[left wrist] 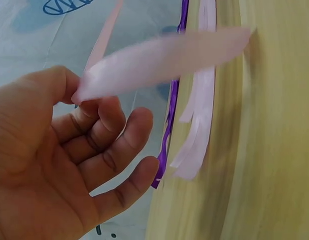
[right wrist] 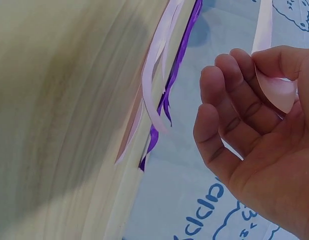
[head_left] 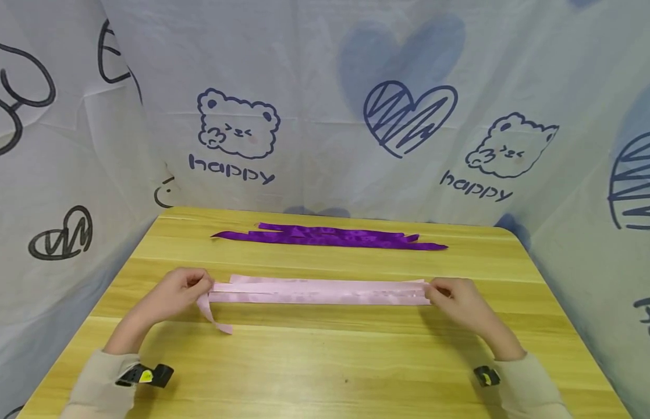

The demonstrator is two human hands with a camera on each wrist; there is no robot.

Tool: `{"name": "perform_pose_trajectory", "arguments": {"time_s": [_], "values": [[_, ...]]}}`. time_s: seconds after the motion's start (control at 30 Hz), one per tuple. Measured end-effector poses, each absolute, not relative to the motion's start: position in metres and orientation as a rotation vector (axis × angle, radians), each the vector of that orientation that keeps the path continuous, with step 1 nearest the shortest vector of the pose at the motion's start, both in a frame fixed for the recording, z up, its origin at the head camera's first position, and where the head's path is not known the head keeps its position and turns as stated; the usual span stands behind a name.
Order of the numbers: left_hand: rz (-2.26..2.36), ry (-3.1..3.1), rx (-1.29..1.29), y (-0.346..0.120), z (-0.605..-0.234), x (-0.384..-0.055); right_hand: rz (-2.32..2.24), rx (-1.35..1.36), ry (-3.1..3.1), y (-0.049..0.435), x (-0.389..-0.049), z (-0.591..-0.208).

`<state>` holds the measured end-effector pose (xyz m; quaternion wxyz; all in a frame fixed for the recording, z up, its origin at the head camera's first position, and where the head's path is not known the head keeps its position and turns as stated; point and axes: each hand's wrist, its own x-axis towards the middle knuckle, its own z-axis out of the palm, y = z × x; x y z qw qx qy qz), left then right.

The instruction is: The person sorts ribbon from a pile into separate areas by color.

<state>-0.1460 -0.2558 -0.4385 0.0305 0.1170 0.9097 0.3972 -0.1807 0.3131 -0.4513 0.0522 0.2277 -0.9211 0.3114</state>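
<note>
My left hand point(head_left: 178, 297) pinches one end of a pale pink ribbon point(left wrist: 159, 57) between thumb and forefinger, and a loose tail hangs below it. At the other end, my right hand point(head_left: 461, 302) pinches the same ribbon, whose short tip point(right wrist: 279, 92) curls inside the palm. Between the hands the ribbon runs taut, raised off the table. Several more pink ribbons point(left wrist: 197, 145) lie lengthwise on the wood; from the head view the held one partly covers them. The other fingers of both hands are loosely bent.
Several dark purple ribbons point(head_left: 335, 237) lie in a bunch toward the back of the wooden table point(head_left: 314, 361). A white cloth point(head_left: 314, 145) printed with hearts, bears and words hangs behind the table and at its sides. Black straps circle both sleeves.
</note>
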Motion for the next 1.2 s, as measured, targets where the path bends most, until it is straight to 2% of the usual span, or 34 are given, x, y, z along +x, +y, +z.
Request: {"name": "perform_pose_trajectory", "arguments": {"time_s": [0.5, 1.2], "values": [[1.250, 2.692, 0.443, -0.2573, -0.4393, -0.1439, 0.929, 0.606, -2.816, 0.3159, -0.1804, -0.4504], [1.227, 2.848, 0.225, -0.2554, -0.4414, -0.1431, 0.925, 0.550, -2.846, 0.3186, -0.1794, -0.4486]]}}
